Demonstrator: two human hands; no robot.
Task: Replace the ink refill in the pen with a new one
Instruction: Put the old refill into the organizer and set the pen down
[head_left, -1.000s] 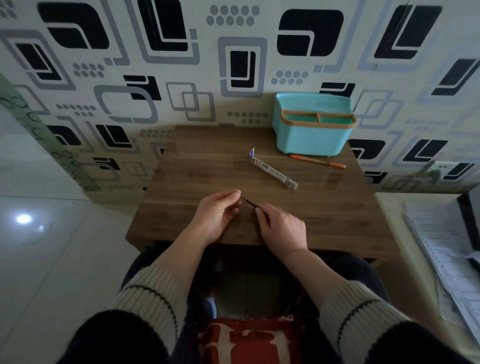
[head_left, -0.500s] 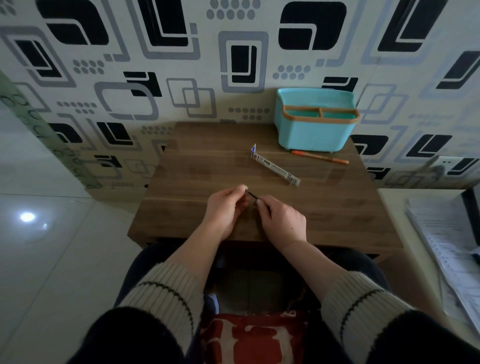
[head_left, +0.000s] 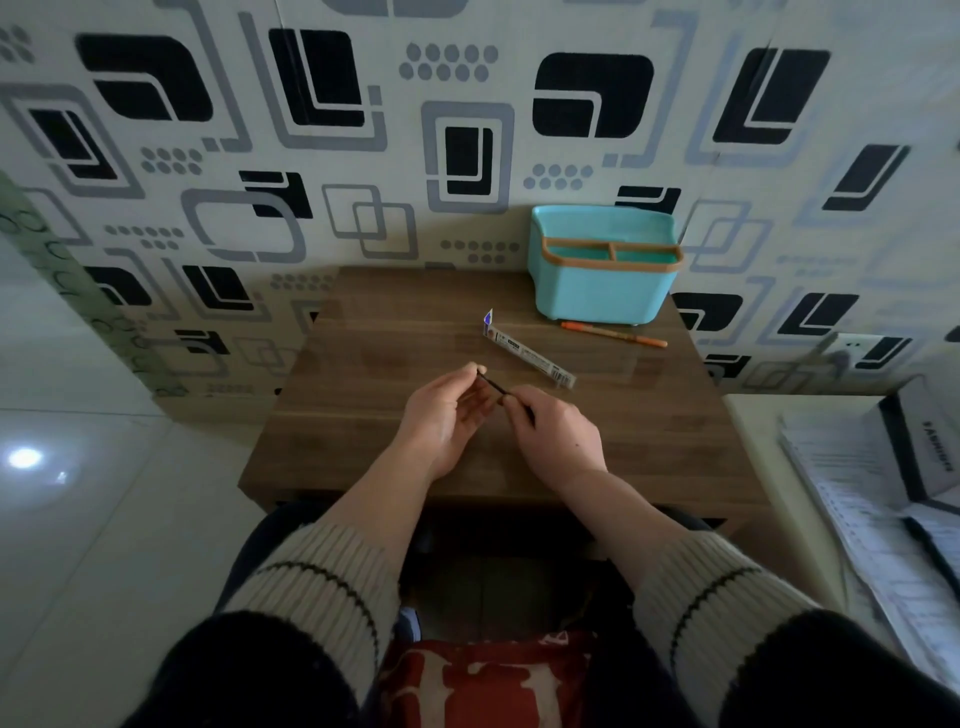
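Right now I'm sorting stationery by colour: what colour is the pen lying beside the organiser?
Orange; the pen shows in the head view.

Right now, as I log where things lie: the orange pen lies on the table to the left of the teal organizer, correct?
Not quite. The head view shows the orange pen lying on the table in front of the teal organizer, toward its right side, not left of it.

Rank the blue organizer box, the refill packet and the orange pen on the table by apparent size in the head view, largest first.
1. blue organizer box, by far the largest.
2. refill packet and orange pen: alike in length, and the packet looks a little wider, so I will not rank them apart.
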